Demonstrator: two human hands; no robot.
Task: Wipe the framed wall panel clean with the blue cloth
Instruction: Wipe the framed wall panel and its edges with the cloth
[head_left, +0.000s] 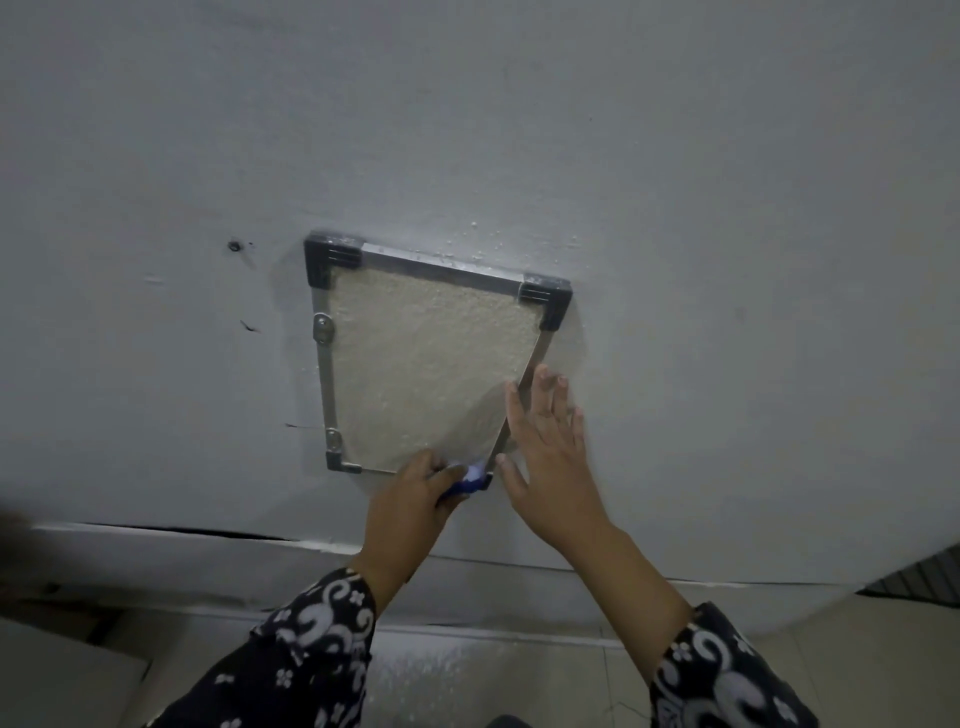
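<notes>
- A person's left hand (415, 486) gripped a bunched blue cloth (470, 479), fingers curled round it, and pressed it against the lower right corner of the framed wall panel (426, 364), most likely to work dirt out of the angle where the frame's rails met.
- The cloth was wadded small, only a blue-and-white tuft showing past the knuckles; a tight wad would let the fingers bear down on a narrow spot.
- The right hand (545, 441) lay flat with its fingers straight and spread, holding nothing; the fingertips (543, 374) touched the grey wall (727, 260) just beside the frame's right rail, seemingly bracing the body while the other hand scrubbed.
- The panel was fixed low on the wall, above a pale skirting ledge (156, 540); its rough cream face was bordered by a metal frame with dark plastic corner caps (332, 257) at the top.
- Two small metal fittings (323, 328), whether hinges or catches could not be told, sat on the left rail.
- White specks clung to the wall above the top rail (441, 267), and a darker patch covered the panel's face near the cloth; whether it was damp or shadow could not be told.
- Judged from this view, the upper face and left rail remained to be wiped.
- Patterned black-and-white sleeves (311, 639) covered both forearms above a tiled floor (519, 675).
</notes>
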